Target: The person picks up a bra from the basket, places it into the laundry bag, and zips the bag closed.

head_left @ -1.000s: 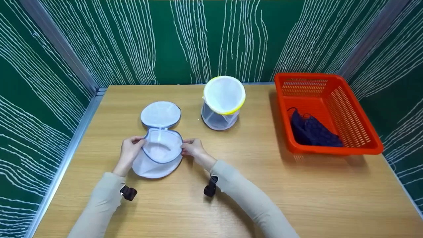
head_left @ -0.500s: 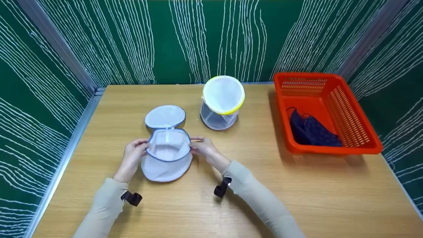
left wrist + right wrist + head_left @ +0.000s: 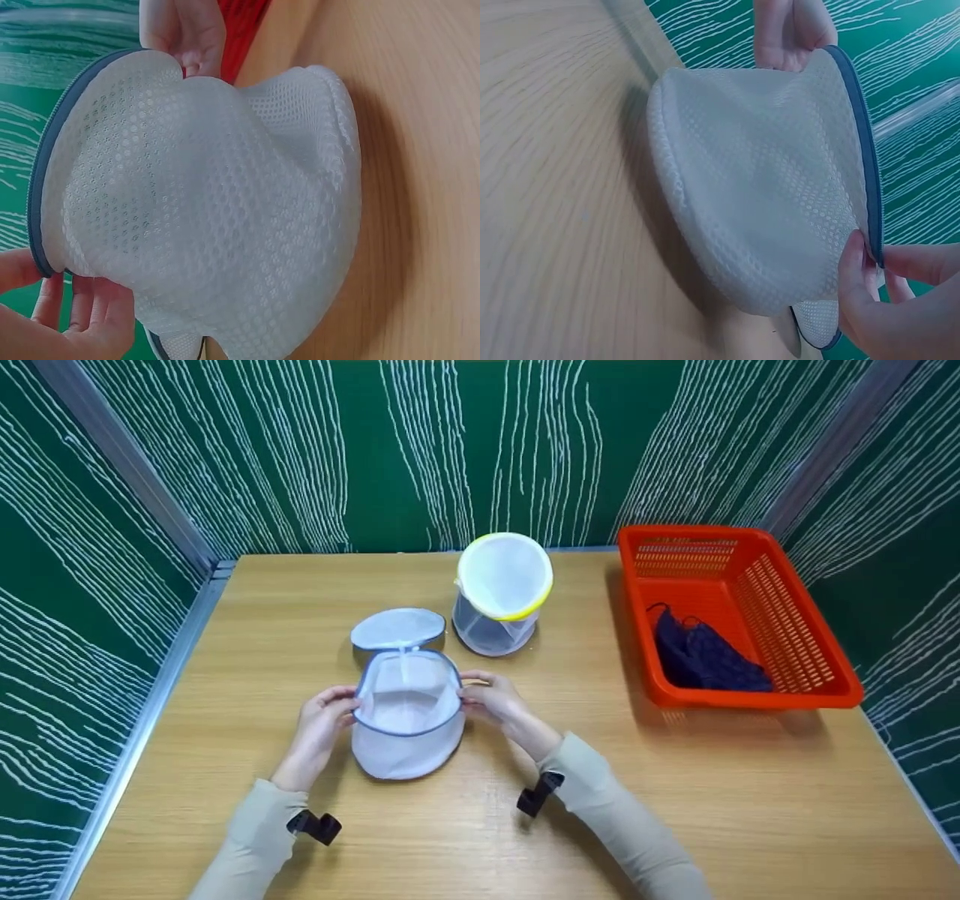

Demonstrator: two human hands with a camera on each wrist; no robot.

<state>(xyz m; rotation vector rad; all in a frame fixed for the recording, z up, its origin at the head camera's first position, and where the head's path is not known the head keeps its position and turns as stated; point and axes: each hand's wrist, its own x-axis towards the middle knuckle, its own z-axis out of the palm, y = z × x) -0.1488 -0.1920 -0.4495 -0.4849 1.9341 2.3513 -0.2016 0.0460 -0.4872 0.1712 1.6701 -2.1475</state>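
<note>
A white mesh laundry bag (image 3: pixel 409 750) with a dark blue zipper rim stands on the table, its round lid (image 3: pixel 397 628) flipped back behind the opening. My left hand (image 3: pixel 324 727) pinches the left side of the rim between thumb and fingers. On the opposite side my right hand (image 3: pixel 499 703) pinches the rim the same way. Between them the mouth is held wide, facing up. In the left wrist view the mesh wall (image 3: pixel 225 195) bulges and creases below the zipper. The right wrist view shows the bag's rounded base (image 3: pixel 697 255) close over the wood.
Behind the bag to the right stands a mesh cylinder (image 3: pixel 495 634) with a yellow rim. A red-orange plastic basket (image 3: pixel 720 699) at the right holds dark navy fabric (image 3: pixel 705 656). Green walls with white streaks (image 3: pixel 480 450) border the table (image 3: pixel 450 840).
Both hands have shifted right and slightly toward me, carrying the laundry bag along. Its opening has spread wider and rounder, and the lid has tilted up, looking narrower. The cylinder and basket stay put.
</note>
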